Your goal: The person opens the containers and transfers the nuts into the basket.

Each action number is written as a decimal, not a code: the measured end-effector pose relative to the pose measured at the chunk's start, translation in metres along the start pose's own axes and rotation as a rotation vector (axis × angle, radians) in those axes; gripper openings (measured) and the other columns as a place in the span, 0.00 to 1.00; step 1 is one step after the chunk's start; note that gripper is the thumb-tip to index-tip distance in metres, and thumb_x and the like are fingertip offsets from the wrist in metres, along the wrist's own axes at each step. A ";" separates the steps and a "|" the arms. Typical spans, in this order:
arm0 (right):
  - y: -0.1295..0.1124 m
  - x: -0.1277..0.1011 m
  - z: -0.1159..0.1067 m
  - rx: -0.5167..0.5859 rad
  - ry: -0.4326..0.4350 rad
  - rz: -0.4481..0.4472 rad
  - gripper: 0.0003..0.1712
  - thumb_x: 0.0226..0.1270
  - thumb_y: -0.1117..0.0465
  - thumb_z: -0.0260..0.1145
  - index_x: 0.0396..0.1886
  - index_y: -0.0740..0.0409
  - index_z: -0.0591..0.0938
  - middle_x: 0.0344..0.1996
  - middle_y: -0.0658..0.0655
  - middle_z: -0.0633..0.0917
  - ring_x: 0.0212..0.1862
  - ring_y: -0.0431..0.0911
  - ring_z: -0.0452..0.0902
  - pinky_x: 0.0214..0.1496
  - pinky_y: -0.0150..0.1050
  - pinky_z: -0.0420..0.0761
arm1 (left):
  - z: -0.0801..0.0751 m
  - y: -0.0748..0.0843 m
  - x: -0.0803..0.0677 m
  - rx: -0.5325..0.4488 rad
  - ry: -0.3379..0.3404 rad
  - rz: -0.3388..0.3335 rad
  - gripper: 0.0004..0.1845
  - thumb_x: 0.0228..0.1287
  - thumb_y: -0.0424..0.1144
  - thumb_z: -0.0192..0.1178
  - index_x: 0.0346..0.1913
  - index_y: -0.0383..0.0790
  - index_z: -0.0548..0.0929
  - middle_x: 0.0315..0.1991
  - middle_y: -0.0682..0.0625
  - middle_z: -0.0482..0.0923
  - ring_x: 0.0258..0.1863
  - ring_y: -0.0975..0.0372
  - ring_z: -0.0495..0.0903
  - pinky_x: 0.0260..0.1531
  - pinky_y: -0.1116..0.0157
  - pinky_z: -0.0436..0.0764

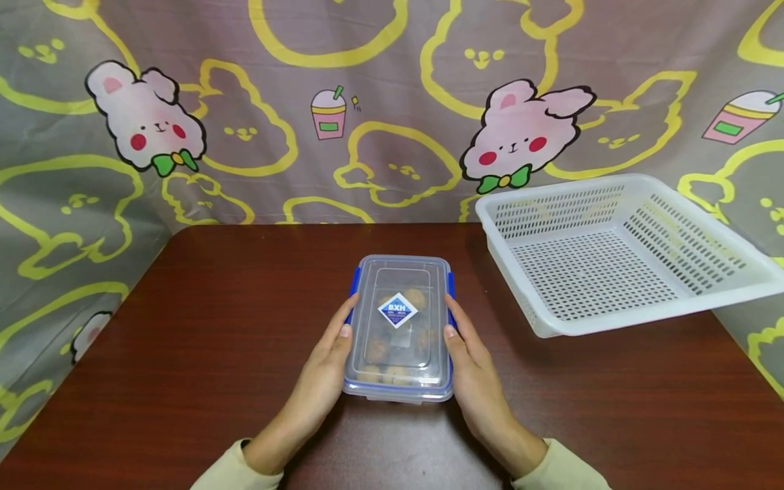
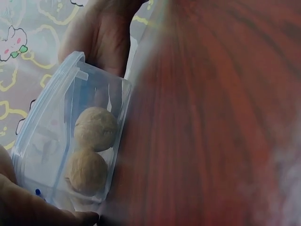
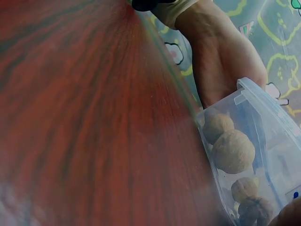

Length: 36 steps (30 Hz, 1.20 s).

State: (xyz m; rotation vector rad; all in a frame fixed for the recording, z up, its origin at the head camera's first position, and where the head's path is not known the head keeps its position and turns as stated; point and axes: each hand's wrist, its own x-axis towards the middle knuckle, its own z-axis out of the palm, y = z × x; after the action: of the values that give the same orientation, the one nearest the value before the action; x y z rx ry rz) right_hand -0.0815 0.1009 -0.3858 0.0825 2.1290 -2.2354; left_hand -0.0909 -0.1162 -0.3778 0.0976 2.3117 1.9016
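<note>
Walnuts (image 3: 233, 151) sit loose inside the clear lidded box (image 1: 399, 327), which rests flat on the desk (image 1: 184, 354), well left of the white basket (image 1: 618, 252). Left hand (image 1: 321, 371) and right hand (image 1: 474, 371) press its long sides, fingers straight against the blue clips. Stiff, smooth plastic, likely light; nuts would probably roll if tipped, so those long sides look the safest hold.
</note>
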 end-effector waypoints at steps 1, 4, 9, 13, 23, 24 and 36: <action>0.000 0.000 0.000 0.005 -0.004 0.001 0.29 0.89 0.56 0.43 0.84 0.34 0.60 0.83 0.51 0.60 0.82 0.48 0.53 0.83 0.55 0.51 | 0.000 0.000 0.000 0.007 0.004 0.006 0.27 0.88 0.47 0.36 0.83 0.64 0.58 0.83 0.46 0.56 0.78 0.48 0.58 0.79 0.36 0.51; 0.001 0.000 0.000 0.021 -0.017 0.007 0.30 0.88 0.56 0.43 0.84 0.33 0.59 0.83 0.49 0.59 0.82 0.48 0.51 0.84 0.56 0.49 | 0.001 0.000 -0.001 0.007 0.004 0.020 0.27 0.88 0.47 0.35 0.83 0.63 0.57 0.83 0.45 0.55 0.78 0.48 0.58 0.79 0.36 0.50; 0.002 0.000 0.000 0.049 -0.042 -0.001 0.31 0.88 0.56 0.43 0.85 0.34 0.57 0.84 0.49 0.58 0.83 0.48 0.48 0.85 0.56 0.46 | 0.001 -0.001 0.001 -0.010 -0.010 0.031 0.27 0.88 0.47 0.34 0.84 0.62 0.56 0.84 0.45 0.54 0.80 0.48 0.55 0.79 0.37 0.48; 0.004 -0.001 0.000 0.089 -0.054 -0.011 0.30 0.89 0.56 0.42 0.85 0.36 0.56 0.83 0.50 0.58 0.83 0.48 0.49 0.84 0.55 0.47 | 0.000 -0.001 0.002 -0.022 -0.026 0.033 0.27 0.88 0.47 0.34 0.84 0.60 0.56 0.84 0.45 0.52 0.81 0.48 0.53 0.80 0.37 0.46; 0.005 0.000 0.000 0.115 -0.074 -0.030 0.30 0.89 0.57 0.40 0.85 0.39 0.56 0.83 0.52 0.58 0.82 0.50 0.53 0.77 0.32 0.63 | -0.001 -0.001 0.002 -0.020 -0.034 0.023 0.27 0.88 0.46 0.33 0.84 0.61 0.56 0.85 0.48 0.50 0.82 0.50 0.50 0.80 0.38 0.44; 0.006 0.000 -0.001 0.115 -0.074 -0.027 0.30 0.89 0.57 0.40 0.85 0.38 0.57 0.83 0.51 0.58 0.82 0.50 0.54 0.74 0.28 0.64 | -0.001 -0.001 0.002 -0.019 -0.034 0.021 0.27 0.88 0.46 0.33 0.84 0.62 0.56 0.85 0.49 0.50 0.82 0.50 0.50 0.81 0.38 0.44; 0.007 0.002 -0.002 0.119 -0.075 -0.034 0.30 0.89 0.58 0.41 0.85 0.38 0.58 0.83 0.50 0.58 0.82 0.50 0.55 0.72 0.28 0.67 | -0.003 -0.002 0.004 0.017 -0.027 0.009 0.27 0.88 0.47 0.33 0.83 0.67 0.55 0.85 0.52 0.49 0.84 0.52 0.48 0.81 0.38 0.43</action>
State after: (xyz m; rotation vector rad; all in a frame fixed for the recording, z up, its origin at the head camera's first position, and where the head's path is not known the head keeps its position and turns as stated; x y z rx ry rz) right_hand -0.0832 0.1025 -0.3931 -0.0321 1.9751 -2.3432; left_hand -0.0948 -0.1191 -0.3794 0.1345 2.3142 1.8733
